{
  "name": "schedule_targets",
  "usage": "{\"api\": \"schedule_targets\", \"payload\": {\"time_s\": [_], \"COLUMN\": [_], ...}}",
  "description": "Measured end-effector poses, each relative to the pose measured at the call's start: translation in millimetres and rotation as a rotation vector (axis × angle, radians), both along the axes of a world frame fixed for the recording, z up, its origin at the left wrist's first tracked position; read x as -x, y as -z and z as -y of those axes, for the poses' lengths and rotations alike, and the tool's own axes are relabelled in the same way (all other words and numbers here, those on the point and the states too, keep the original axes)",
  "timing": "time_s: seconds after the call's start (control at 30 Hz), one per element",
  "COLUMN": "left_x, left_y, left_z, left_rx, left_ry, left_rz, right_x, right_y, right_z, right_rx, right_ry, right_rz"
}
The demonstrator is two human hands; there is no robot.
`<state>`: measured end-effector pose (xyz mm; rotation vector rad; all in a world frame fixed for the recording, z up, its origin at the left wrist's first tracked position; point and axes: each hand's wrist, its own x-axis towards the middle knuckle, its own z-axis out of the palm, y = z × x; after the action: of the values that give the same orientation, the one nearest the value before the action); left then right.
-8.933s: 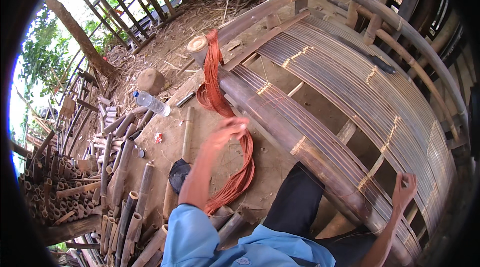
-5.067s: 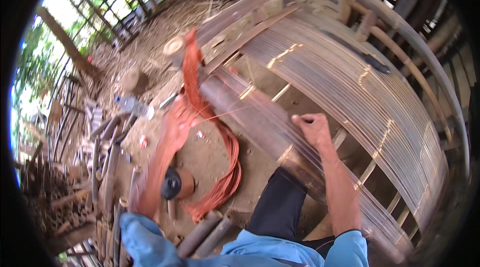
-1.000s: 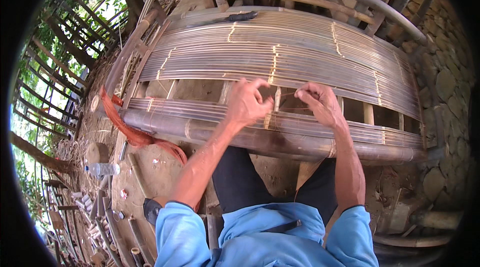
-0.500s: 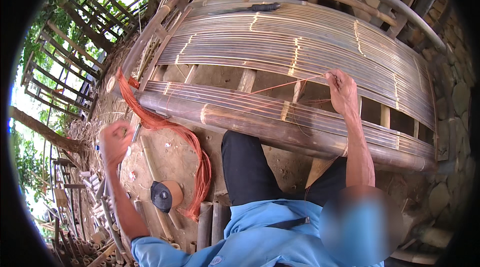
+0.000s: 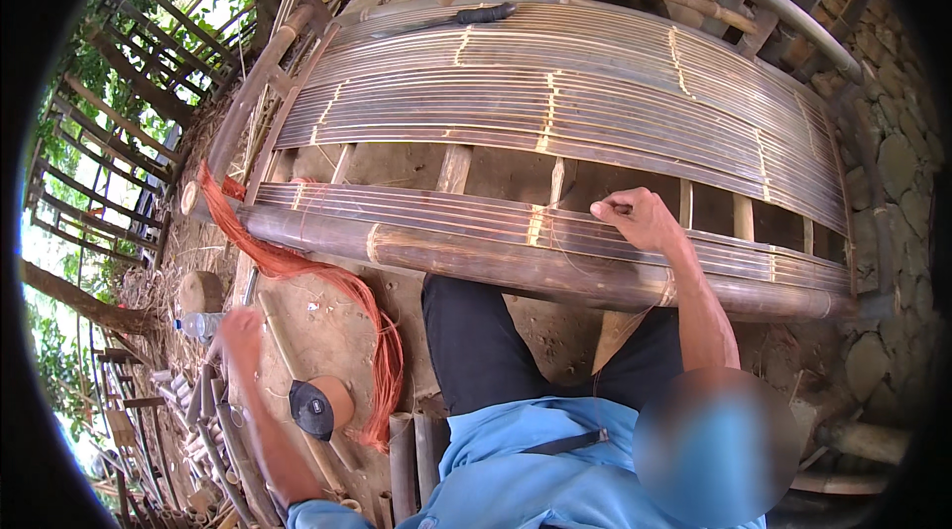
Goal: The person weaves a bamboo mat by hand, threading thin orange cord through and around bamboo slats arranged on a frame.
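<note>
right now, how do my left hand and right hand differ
Your left hand is blurred; your right hand is sharper. Your left hand appears beside the clear bottle; your right hand is at the front slats, fingers curled toward the thumb. Both hands are bare.

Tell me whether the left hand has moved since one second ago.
Yes: judged against the thick front bamboo pole, the left hand has gone left and down in the picture, from above the pole's middle to below its left end.
</note>
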<state>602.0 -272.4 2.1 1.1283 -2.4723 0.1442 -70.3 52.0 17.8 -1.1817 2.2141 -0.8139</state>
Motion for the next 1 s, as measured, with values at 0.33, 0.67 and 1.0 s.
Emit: {"api": "schedule_targets", "payload": {"time_s": [0.33,0.67,1.0], "left_x": [426.9,345.8,308.3], "left_y": [11.4,-69.3,-44.3], "left_z": [-178.2,-158.3,-206.5], "left_rx": [-0.364,-1.153,-1.557], "left_ry": [0.411,0.393,0.838], "left_rz": [-0.220,-0.286,-1.204], "right_x": [-15.6,-1.7,-15.7], "right_y": [2.2,8.1,-1.3], "right_z": [6.4,4.8,0.2], "right_rx": [-0.270,-0.356,-0.323], "right_ry": [0.107,0.137,0.173], "right_rz": [-0.087,-0.017,-0.049]}}
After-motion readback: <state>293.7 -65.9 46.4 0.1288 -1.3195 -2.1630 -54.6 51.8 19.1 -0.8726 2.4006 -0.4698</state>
